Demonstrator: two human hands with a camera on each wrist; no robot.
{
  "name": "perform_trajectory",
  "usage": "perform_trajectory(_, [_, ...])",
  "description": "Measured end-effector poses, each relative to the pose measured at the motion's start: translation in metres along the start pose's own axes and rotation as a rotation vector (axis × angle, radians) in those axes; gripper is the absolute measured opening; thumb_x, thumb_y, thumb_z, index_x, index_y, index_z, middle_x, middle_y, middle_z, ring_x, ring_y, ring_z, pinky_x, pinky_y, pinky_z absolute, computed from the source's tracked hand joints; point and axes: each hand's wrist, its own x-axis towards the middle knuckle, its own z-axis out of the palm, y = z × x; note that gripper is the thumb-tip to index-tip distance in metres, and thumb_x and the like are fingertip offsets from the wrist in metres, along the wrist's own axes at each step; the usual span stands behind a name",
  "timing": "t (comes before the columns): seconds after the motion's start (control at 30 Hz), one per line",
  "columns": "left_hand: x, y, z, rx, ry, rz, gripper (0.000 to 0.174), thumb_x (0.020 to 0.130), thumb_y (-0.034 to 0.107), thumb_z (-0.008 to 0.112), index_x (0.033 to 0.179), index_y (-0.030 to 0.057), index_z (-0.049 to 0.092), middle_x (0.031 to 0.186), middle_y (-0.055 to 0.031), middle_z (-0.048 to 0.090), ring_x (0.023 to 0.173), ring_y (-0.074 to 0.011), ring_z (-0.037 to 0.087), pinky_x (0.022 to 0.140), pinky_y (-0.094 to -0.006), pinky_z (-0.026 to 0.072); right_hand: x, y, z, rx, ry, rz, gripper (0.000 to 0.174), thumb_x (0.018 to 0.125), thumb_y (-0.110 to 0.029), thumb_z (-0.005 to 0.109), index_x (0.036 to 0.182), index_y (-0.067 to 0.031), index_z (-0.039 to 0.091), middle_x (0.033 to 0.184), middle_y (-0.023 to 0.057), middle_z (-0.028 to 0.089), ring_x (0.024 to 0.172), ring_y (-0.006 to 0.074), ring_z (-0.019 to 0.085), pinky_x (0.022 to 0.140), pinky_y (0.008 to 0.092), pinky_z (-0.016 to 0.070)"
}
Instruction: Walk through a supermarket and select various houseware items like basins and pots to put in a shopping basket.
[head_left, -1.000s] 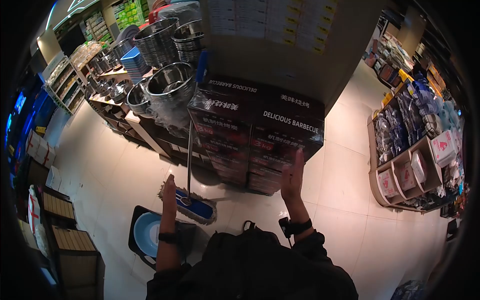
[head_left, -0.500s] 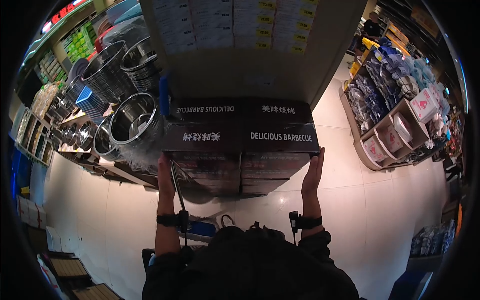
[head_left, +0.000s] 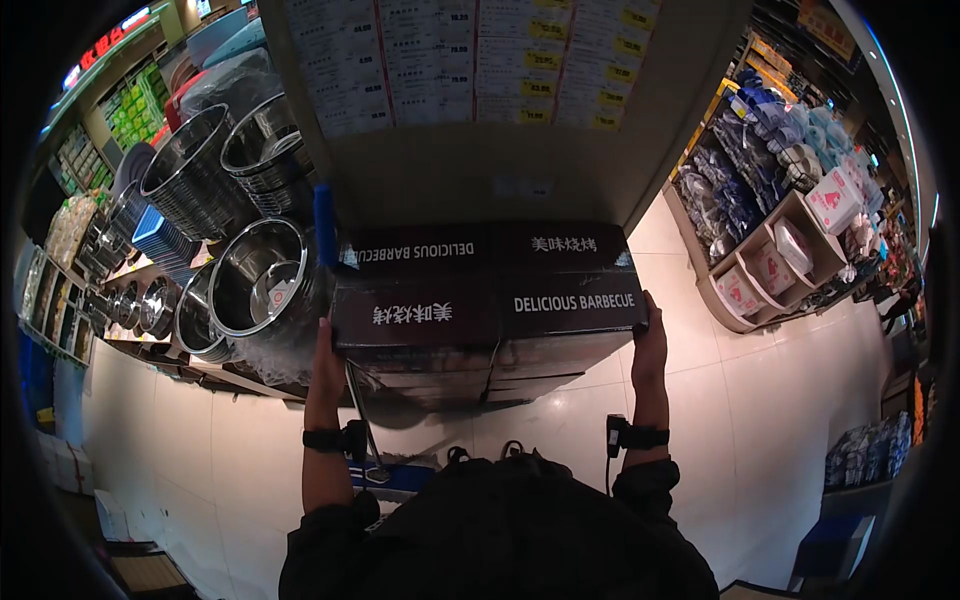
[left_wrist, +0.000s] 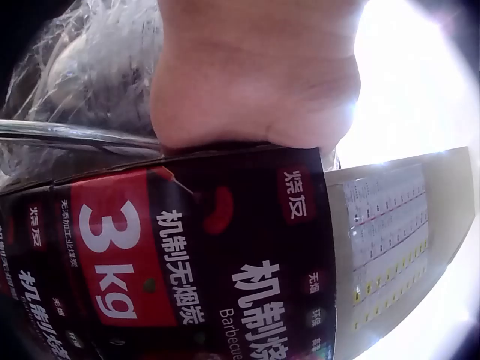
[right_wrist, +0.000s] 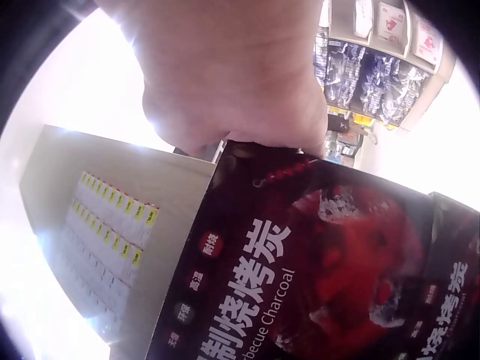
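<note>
Dark barbecue charcoal boxes (head_left: 415, 315) stand stacked in two columns side by side, lettered tops facing up. My left hand (head_left: 326, 368) lies along the left side of the upper front box, its fingers largely hidden behind the edge. On the opposite side, my right hand (head_left: 650, 345) rests flat against the right-hand box (head_left: 575, 305). In the left wrist view the heel of that hand sits at the edge of a box face (left_wrist: 195, 247) marked 3 kg. The right wrist view has the palm at the edge of a charcoal box (right_wrist: 300, 255).
A mop handle (head_left: 358, 400) leans beside my left hand, above a blue mop head (head_left: 405, 478). Stacked steel basins (head_left: 262, 275) crowd the left. Behind the boxes rises a panel (head_left: 480, 165) with price sheets. A display stand (head_left: 745, 285) with wrapped goods is at the right.
Both hands have moved forward from in front of the boxes to their two sides. The view has shifted so the boxes sit lower in it. The blue basin has left view.
</note>
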Motion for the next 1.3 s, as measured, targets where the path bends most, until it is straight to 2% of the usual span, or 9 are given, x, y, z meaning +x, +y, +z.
perform_trajectory(0.3, [0.0, -0.006, -0.008, 0.029, 0.008, 0.067, 0.041, 0.106, 0.02, 0.024, 0.134, -0.0056, 0.04, 0.13, -0.0142, 0.052, 0.117, -0.0203, 0.048, 0.105, -0.0328, 0.0353, -0.002, 0.0, 0.007, -0.057, 0.005, -0.052, 0.058, 0.103, -0.04, 0.029, 0.143, 0.0023, 0.033, 0.139, 0.0148, 0.044, 0.129, 0.0241, 0.042, 0.108, 0.0374, 0.0317])
perform_trajectory(0.5, [-0.012, 0.008, 0.006, -0.003, -0.005, 0.089, 0.061, 0.103, 0.047, 0.024, 0.141, -0.0002, 0.036, 0.135, -0.0128, 0.049, 0.124, -0.0218, 0.045, 0.108, -0.0373, 0.0297, -0.011, 0.012, 0.004, 0.008, 0.078, -0.052, 0.06, 0.102, -0.041, 0.032, 0.143, 0.0029, 0.03, 0.14, 0.0165, 0.043, 0.131, 0.0246, 0.041, 0.11, 0.0368, 0.0284])
perform_trajectory(0.57, [-0.025, -0.006, -0.014, 0.074, 0.076, 0.144, 0.068, 0.1, 0.053, 0.025, 0.146, 0.003, 0.029, 0.145, -0.0127, 0.04, 0.133, -0.0235, 0.037, 0.111, -0.0379, 0.0264, -0.021, 0.041, -0.014, -0.021, 0.085, -0.056, 0.059, 0.101, -0.043, 0.032, 0.142, -0.0004, 0.034, 0.141, 0.0139, 0.043, 0.133, 0.024, 0.039, 0.11, 0.0394, 0.0282])
perform_trajectory(0.63, [-0.053, -0.024, -0.033, 0.129, 0.177, 0.142, 0.07, 0.099, 0.056, 0.024, 0.145, 0.0035, 0.03, 0.142, -0.014, 0.042, 0.13, -0.025, 0.042, 0.108, -0.0395, 0.0304, -0.042, 0.052, -0.017, -0.09, 0.194, 0.057, 0.057, 0.101, -0.043, 0.033, 0.141, -0.0032, 0.037, 0.142, 0.0118, 0.043, 0.134, 0.023, 0.037, 0.109, 0.0411, 0.0282])
perform_trajectory(0.77, [-0.141, -0.057, -0.047, 0.268, 0.403, 0.006, 0.073, 0.097, 0.059, 0.027, 0.145, 0.0038, 0.031, 0.141, -0.0161, 0.045, 0.129, -0.0282, 0.043, 0.107, -0.0439, 0.0307, -0.08, 0.105, -0.038, -0.21, 0.174, 0.319, 0.057, 0.1, -0.047, 0.034, 0.138, -0.0067, 0.042, 0.139, 0.011, 0.045, 0.131, 0.0231, 0.04, 0.105, 0.0435, 0.0325])
perform_trajectory(0.9, [-0.243, -0.101, -0.056, 0.298, 0.684, -0.118, 0.071, 0.097, 0.058, 0.032, 0.143, 0.0033, 0.034, 0.137, -0.0145, 0.05, 0.125, -0.0252, 0.047, 0.104, -0.04, 0.034, -0.11, 0.14, -0.041, -0.326, -0.148, 0.46, 0.054, 0.1, -0.047, 0.035, 0.135, -0.0073, 0.045, 0.133, 0.0106, 0.048, 0.126, 0.0238, 0.044, 0.099, 0.0417, 0.0381])
perform_trajectory(1.03, [-0.349, -0.128, -0.016, 0.331, 0.958, -0.138, 0.067, 0.097, 0.055, 0.039, 0.141, 0.0048, 0.039, 0.134, -0.0123, 0.053, 0.125, -0.0232, 0.047, 0.102, -0.038, 0.0351, -0.125, 0.15, -0.029, -0.347, -0.584, 0.557, 0.052, 0.098, -0.043, 0.04, 0.135, -0.0065, 0.045, 0.133, 0.0106, 0.051, 0.122, 0.0255, 0.049, 0.095, 0.0411, 0.0413])
perform_trajectory(1.23, [-0.474, -0.167, 0.027, 0.695, 1.255, -0.219, 0.059, 0.091, 0.043, 0.057, 0.132, 0.0001, 0.049, 0.125, -0.0164, 0.057, 0.117, -0.026, 0.054, 0.098, -0.0363, 0.041, -0.154, 0.169, 0.014, -0.397, -1.091, 0.523, 0.049, 0.098, -0.038, 0.044, 0.133, -0.0028, 0.045, 0.12, 0.0142, 0.058, 0.111, 0.0231, 0.057, 0.09, 0.0347, 0.0443])
perform_trajectory(1.3, [-0.507, -0.173, 0.044, 0.756, 1.332, -0.288, 0.061, 0.088, 0.041, 0.062, 0.13, -0.0003, 0.051, 0.123, -0.018, 0.058, 0.114, -0.0282, 0.056, 0.096, -0.0362, 0.043, -0.172, 0.176, 0.039, -0.512, -1.363, 0.363, 0.05, 0.097, -0.033, 0.049, 0.134, -0.0009, 0.043, 0.12, 0.0157, 0.058, 0.112, 0.0227, 0.056, 0.09, 0.034, 0.0453])
